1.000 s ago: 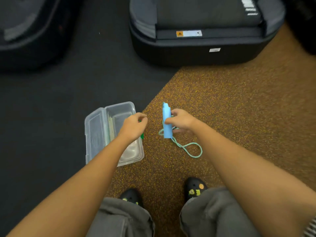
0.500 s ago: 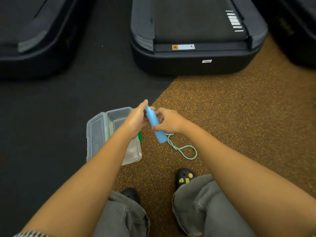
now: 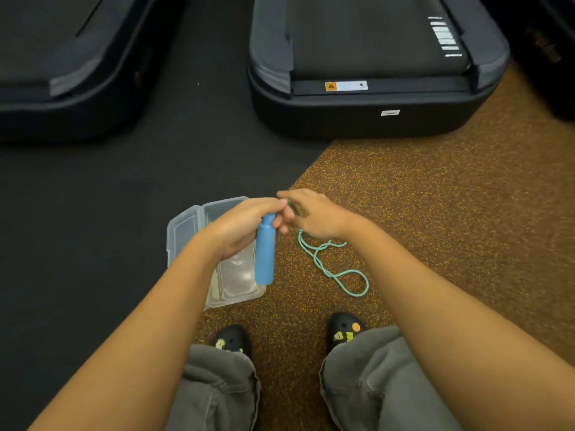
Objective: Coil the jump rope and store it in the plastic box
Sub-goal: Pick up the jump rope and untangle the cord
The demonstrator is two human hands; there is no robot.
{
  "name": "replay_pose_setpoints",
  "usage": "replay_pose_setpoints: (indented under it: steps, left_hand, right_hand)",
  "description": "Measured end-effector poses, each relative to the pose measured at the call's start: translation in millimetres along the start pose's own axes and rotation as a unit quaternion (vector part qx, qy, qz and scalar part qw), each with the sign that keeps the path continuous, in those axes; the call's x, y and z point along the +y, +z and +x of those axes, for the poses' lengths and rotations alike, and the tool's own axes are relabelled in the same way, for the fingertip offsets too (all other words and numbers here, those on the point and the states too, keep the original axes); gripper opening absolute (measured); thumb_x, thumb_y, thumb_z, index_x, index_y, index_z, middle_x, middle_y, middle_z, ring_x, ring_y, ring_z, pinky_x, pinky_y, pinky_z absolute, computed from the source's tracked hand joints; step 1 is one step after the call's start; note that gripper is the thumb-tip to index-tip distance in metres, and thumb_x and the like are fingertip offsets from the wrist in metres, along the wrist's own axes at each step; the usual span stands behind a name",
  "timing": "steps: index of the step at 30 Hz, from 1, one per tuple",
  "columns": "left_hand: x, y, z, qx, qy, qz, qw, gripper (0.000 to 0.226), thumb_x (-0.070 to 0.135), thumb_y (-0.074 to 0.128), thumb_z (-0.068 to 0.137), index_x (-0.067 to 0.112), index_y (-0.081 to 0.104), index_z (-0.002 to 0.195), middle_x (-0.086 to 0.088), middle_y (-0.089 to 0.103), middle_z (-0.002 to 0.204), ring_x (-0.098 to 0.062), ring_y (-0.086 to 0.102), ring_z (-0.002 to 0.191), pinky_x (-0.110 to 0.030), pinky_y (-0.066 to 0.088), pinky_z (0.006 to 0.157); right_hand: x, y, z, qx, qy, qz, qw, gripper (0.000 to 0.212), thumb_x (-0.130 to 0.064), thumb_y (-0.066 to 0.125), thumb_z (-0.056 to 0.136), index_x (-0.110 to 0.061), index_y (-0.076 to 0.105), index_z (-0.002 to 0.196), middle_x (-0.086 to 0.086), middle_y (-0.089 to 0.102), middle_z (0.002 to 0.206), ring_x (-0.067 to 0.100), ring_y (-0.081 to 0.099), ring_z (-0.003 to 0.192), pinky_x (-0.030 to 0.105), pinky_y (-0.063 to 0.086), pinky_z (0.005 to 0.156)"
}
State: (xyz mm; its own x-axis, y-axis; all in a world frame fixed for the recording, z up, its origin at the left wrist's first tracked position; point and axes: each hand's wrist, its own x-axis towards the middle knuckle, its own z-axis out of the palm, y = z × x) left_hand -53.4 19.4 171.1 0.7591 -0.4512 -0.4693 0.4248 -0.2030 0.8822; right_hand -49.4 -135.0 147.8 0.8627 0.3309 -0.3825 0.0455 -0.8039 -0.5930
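Leftmost, the plastic box (image 3: 183,234) lies open on the floor with its lid flap at 9 o'clock; no part of the rope appears to be in it yet. Over its right edge, the left hand (image 3: 239,227) curls its fingers round the upper end of the blue handle (image 3: 265,259), which hangs almost upright, its long axis running 12 to 6 o'clock. Close at the handle's top, from 3 o'clock, the right hand (image 3: 317,217) is blurred. Its fingers look loosely spread, and I cannot tell whether they pinch the cord. The teal cord (image 3: 334,273) trails from beneath that hand toward 5 o'clock in loose loops on the speckled floor (image 3: 435,213). Winding likely falls to the right hand, which is nearer the slack.
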Motion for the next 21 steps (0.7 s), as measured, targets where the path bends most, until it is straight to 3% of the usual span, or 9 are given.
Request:
replay_pose_setpoints:
  steps: [3, 5, 8, 10, 12, 14, 16, 19, 21]
  left_hand:
    - [9.8, -6.1, -9.4, 0.004, 0.006, -0.007, 1.000, 0.038, 0.030, 0.042, 0.095, 0.013, 0.055, 0.064, 0.004, 0.037, 0.048, -0.011, 0.048, 0.055, -0.027, 0.043, 0.075]
    - [14.9, -18.8, -12.9, 0.041, 0.022, -0.019, 0.999, 0.042, 0.036, 0.044, 0.094, 0.014, 0.050, 0.058, 0.005, 0.034, 0.046, -0.010, 0.046, 0.051, -0.027, 0.042, 0.076]
    - [18.1, -45.5, -11.7, 0.114, 0.064, -0.103, 0.986, 0.042, 0.035, 0.048, 0.091, 0.018, 0.051, 0.053, 0.008, 0.035, 0.043, -0.009, 0.044, 0.048, -0.028, 0.044, 0.076]
    - [19.2, -62.3, -9.7, 0.181, 0.083, -0.160, 0.967, 0.041, 0.034, 0.049, 0.092, 0.020, 0.051, 0.053, 0.008, 0.038, 0.042, -0.008, 0.046, 0.046, -0.025, 0.045, 0.073]
    - [18.2, -75.1, -5.8, 0.237, 0.089, -0.177, 0.951, 0.039, 0.034, 0.049, 0.092, 0.020, 0.052, 0.056, 0.008, 0.043, 0.043, -0.006, 0.048, 0.046, -0.024, 0.043, 0.070]
    - [12.6, -80.9, -0.1, 0.259, 0.074, -0.096, 0.958, 0.043, 0.036, 0.047, 0.093, 0.021, 0.058, 0.054, 0.009, 0.052, 0.046, -0.007, 0.052, 0.053, -0.026, 0.041, 0.070]
    - [6.9, -75.2, 4.8, 0.232, 0.044, 0.026, 0.971, 0.046, 0.037, 0.046, 0.093, 0.023, 0.067, 0.055, 0.009, 0.061, 0.053, -0.010, 0.055, 0.063, -0.030, 0.040, 0.074]
    - [7.3, -45.5, 8.7, 0.172, 0.001, 0.120, 0.978, 0.033, 0.029, 0.044, 0.095, 0.021, 0.070, 0.076, 0.003, 0.066, 0.074, -0.010, 0.058, 0.074, -0.024, 0.043, 0.072]
    - [8.2, -23.7, 11.7, 0.123, -0.020, 0.154, 0.980, 0.022, 0.021, 0.046, 0.094, 0.012, 0.067, 0.096, -0.002, 0.068, 0.089, -0.012, 0.059, 0.087, -0.020, 0.041, 0.076]
  right_hand:
    - [2.9, 5.3, 5.2, -0.037, 0.006, -0.017, 0.999, 0.030, -0.027, 0.043, 0.096, -0.017, 0.060, 0.119, 0.010, 0.038, 0.145, 0.025, 0.026, 0.139, 0.033, 0.017, 0.113]
    - [12.2, 3.7, 4.1, -0.037, 0.031, -0.005, 0.999, 0.027, -0.024, 0.042, 0.096, -0.015, 0.067, 0.106, 0.011, 0.051, 0.131, 0.025, 0.043, 0.127, 0.034, 0.029, 0.107]
    - [37.5, -7.7, 1.4, 0.003, 0.101, 0.035, 0.994, 0.025, -0.024, 0.042, 0.097, -0.016, 0.065, 0.098, 0.004, 0.059, 0.093, 0.022, 0.056, 0.085, 0.034, 0.048, 0.072]
    - [53.3, -15.8, -1.0, 0.029, 0.149, 0.045, 0.987, 0.025, -0.025, 0.043, 0.096, -0.013, 0.064, 0.099, -0.002, 0.052, 0.076, 0.018, 0.049, 0.067, 0.028, 0.038, 0.053]
    - [63.3, -21.7, -1.8, 0.040, 0.166, 0.025, 0.985, 0.028, -0.028, 0.045, 0.096, -0.008, 0.064, 0.101, 0.001, 0.053, 0.076, 0.016, 0.047, 0.066, 0.027, 0.032, 0.053]
    - [63.4, -25.8, -1.6, 0.050, 0.155, 0.033, 0.986, 0.031, -0.031, 0.046, 0.095, -0.008, 0.067, 0.099, -0.002, 0.052, 0.071, 0.013, 0.044, 0.060, 0.026, 0.032, 0.051]
    - [54.5, -29.6, 1.2, 0.061, 0.128, 0.055, 0.988, 0.030, -0.033, 0.048, 0.094, -0.010, 0.068, 0.093, -0.005, 0.050, 0.063, 0.007, 0.043, 0.051, 0.021, 0.032, 0.047]
    - [33.8, -33.0, 5.3, 0.056, 0.084, 0.107, 0.989, 0.027, -0.033, 0.051, 0.093, -0.012, 0.067, 0.087, 0.002, 0.060, 0.071, 0.001, 0.059, 0.050, 0.010, 0.040, 0.045]
    - [22.8, -33.1, 5.5, 0.037, 0.075, 0.170, 0.982, 0.028, -0.032, 0.052, 0.093, -0.009, 0.066, 0.090, 0.006, 0.062, 0.071, 0.013, 0.066, 0.057, 0.018, 0.051, 0.055]
